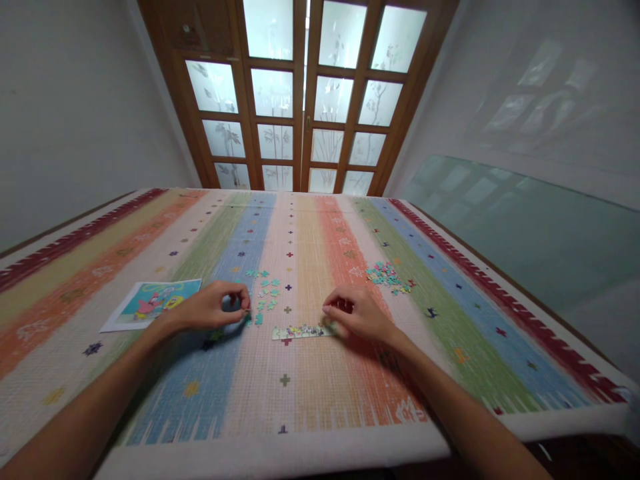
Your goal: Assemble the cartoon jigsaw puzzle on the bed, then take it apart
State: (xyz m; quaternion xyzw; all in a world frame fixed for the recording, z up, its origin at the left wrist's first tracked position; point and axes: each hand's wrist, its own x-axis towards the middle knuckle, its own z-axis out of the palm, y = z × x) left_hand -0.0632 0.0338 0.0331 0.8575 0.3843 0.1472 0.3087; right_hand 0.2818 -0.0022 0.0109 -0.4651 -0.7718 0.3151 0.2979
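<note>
My left hand (217, 308) is closed in a pinch over the tablecloth, with a small teal jigsaw piece at its fingertips, partly hidden. Beside it, several loose jigsaw pieces (271, 293) lie in a loose column. My right hand (361, 312) is pinched too, at the right end of a joined strip of jigsaw pieces (300, 331). A small piece seems to be between those fingertips, though it is blurred. The strip lies flat, pale with darker and coloured markings. A printed picture sheet (145, 305) of cartoon figures rests partly behind my left wrist.
A heap of jigsaw pieces (387, 275) lies beyond my right hand. The striped tablecloth (320, 387) covers the wide table, whose near edge runs below my forearms. Farther off are wooden doors (301, 127) with frosted panes and a glass sheet (525, 247) at the right wall.
</note>
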